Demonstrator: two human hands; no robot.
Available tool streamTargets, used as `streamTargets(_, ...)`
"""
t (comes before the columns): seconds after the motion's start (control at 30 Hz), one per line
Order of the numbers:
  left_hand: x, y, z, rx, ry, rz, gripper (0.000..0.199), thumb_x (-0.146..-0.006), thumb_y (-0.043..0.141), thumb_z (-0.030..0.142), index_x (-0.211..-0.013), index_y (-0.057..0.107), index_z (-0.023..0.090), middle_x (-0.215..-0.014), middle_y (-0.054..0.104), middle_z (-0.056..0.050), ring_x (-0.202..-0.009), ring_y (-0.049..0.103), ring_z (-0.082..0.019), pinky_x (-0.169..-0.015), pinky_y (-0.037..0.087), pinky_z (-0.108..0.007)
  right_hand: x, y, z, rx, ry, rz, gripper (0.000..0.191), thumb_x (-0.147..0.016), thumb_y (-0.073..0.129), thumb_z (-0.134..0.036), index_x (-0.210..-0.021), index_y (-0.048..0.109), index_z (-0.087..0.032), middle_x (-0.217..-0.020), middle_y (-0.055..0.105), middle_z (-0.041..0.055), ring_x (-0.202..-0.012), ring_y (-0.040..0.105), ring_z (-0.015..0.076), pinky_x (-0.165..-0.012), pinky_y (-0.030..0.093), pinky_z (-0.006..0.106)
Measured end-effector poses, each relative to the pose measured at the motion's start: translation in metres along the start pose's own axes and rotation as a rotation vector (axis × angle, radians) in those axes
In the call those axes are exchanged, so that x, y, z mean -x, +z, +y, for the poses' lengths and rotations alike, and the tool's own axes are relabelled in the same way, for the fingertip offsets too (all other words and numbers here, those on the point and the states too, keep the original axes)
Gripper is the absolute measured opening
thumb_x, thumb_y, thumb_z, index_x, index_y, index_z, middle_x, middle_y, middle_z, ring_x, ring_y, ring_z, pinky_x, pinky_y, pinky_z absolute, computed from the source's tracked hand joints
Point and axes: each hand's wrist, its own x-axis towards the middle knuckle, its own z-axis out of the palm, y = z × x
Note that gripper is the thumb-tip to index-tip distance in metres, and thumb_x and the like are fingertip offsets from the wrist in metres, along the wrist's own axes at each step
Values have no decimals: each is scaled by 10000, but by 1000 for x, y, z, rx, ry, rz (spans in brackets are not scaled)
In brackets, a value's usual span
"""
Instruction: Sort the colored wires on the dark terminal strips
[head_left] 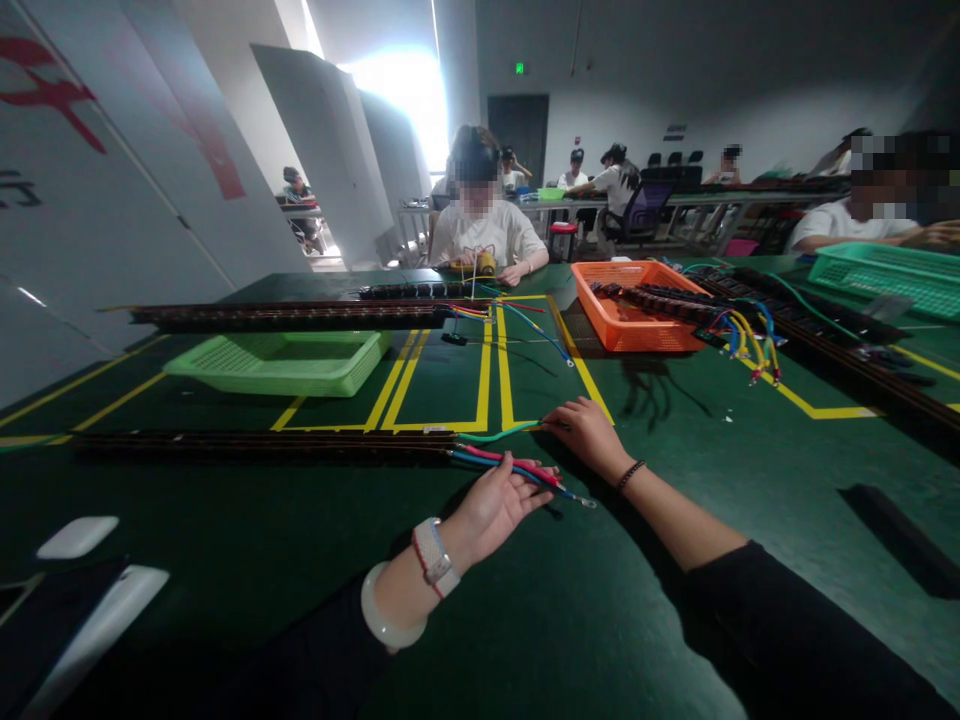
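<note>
A long dark strip point(270, 447) lies across the green table, with coloured wires coming out of its right end. My left hand point(499, 505) is palm up under the red wires point(517, 462) and the blue wire point(566, 493), fingers stretched out and the wires resting across them. Just beyond, my right hand point(589, 437) has its fingertips pinched on the end of the green wire point(499, 433). Metal lugs show at the free ends of the red and blue wires.
Behind the strip are a light green basket point(300, 375), another dark strip point(292, 317) and an orange basket point(637, 335) holding wired parts. A person point(487, 235) sits opposite. A black bar point(900, 540) lies at right; a white object point(77, 537) at left.
</note>
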Motion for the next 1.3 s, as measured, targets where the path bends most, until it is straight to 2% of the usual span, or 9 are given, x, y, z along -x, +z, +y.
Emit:
streamTargets(0.1,0,0,0,-4,-5,-17,288,-919,427,325,-960,533,61,-1141,588,-217,-1056,596,-247,-977,435,-397,7,-1,-1,-39,-28,-2,242,-887,567,-374,-950,691,-176,-868,611,62,-862,502,153,-787,356,267)
streamTargets(0.3,-1,-1,1,7,-11,-23,288,-917,437,316,-1002,533,57,-1183,569,-220,-1122,564,-249,-1023,403,-395,28,-12,-12,-174,-206,156,313,-928,491,-392,-848,665,-144,-808,602,67,-798,501,137,-762,355,265)
streamTargets(0.43,-1,-1,2,33,-31,-36,303,-926,418,311,-1046,540,61,-1229,546,-205,-1160,540,-233,-1050,376,-378,40,-30,-23,-183,-223,-26,398,-934,454,-446,-782,666,-145,-729,596,61,-742,509,135,-740,348,274)
streamTargets(0.57,-1,0,3,29,-51,-49,335,-926,418,321,-1102,530,60,-1235,540,-210,-1192,516,-225,-1054,371,-360,39,-43,-34,-301,49,-293,386,-914,464,-470,-846,672,-153,-760,628,52,-679,545,121,-629,359,234)
streamTargets(0.67,-2,-1,2,11,-46,-41,328,-922,428,317,-1111,518,64,-1228,544,-210,-1184,522,-222,-1055,367,-358,38,-44,-41,-383,102,-387,302,-885,522,-430,-919,671,-169,-802,646,36,-671,561,111,-602,368,210)
streamTargets(0.83,-3,-3,2,3,-58,-66,355,-915,441,337,-1146,517,79,-1261,523,-200,-1168,531,-238,-1045,377,-360,37,-35,-42,-454,127,-354,245,-883,536,-364,-908,665,-157,-748,639,23,-641,562,102,-586,369,198)
streamTargets(1.0,-2,-2,2,30,-36,-3,311,-917,431,323,-1078,544,82,-1275,509,-199,-1162,533,-245,-1032,394,-387,32,-31,-34,-436,132,-249,266,-883,545,-379,-871,682,-151,-756,644,27,-646,560,102,-581,365,199)
streamTargets(1.13,0,0,1,-34,16,-30,297,-924,404,336,-925,540,72,-1099,595,-214,-1059,590,-247,-982,425,-386,27,-27,-29,-410,130,-213,207,-883,559,-326,-877,682,-160,-748,642,13,-658,568,100,-599,373,197)
streamTargets(1.3,0,-2,-2,-77,24,-5,217,-915,426,291,-885,523,99,-805,621,-107,-787,632,-193,-767,478,-315,24,-19,-24,-253,93,-122,222,-916,519,-325,-892,657,-153,-837,647,29,-758,587,126,-662,393,212)
